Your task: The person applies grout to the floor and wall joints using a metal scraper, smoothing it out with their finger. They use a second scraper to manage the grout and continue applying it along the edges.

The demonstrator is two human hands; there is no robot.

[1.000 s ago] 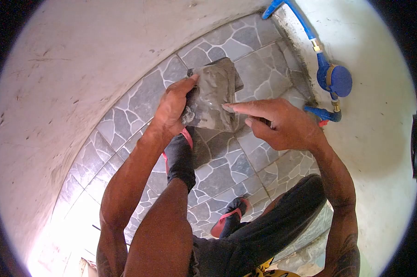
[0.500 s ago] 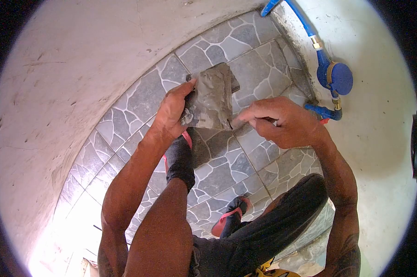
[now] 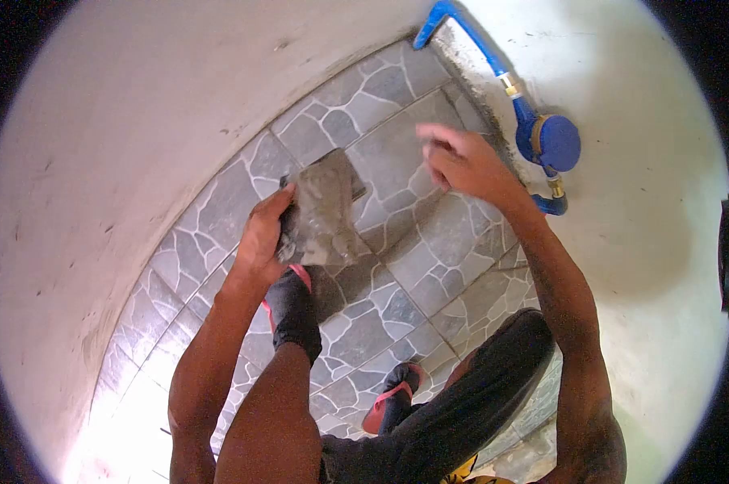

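My left hand (image 3: 263, 234) grips a flat slab coated with wet grey mortar (image 3: 322, 214) by its left edge, thumb on top. The mortar lies thick and uneven, and a dark corner sticks out at the slab's right side. The underside is hidden. My right hand (image 3: 465, 165) hovers over the floor to the slab's upper right, apart from it. Its index finger is stretched out and the other fingers are partly bent and slightly blurred; nothing shows in them.
The floor (image 3: 388, 153) has grey stone-pattern tiles, with pale walls on both sides. A blue water meter (image 3: 559, 143) with a blue pipe (image 3: 473, 40) runs along the right wall. My feet in pink flip-flops (image 3: 374, 415) stand below the slab.
My right hand has moved up and away from the slab's lower right edge, its fingers stretching out. My left hand and the slab sit lower and further left in view as the camera shifted.
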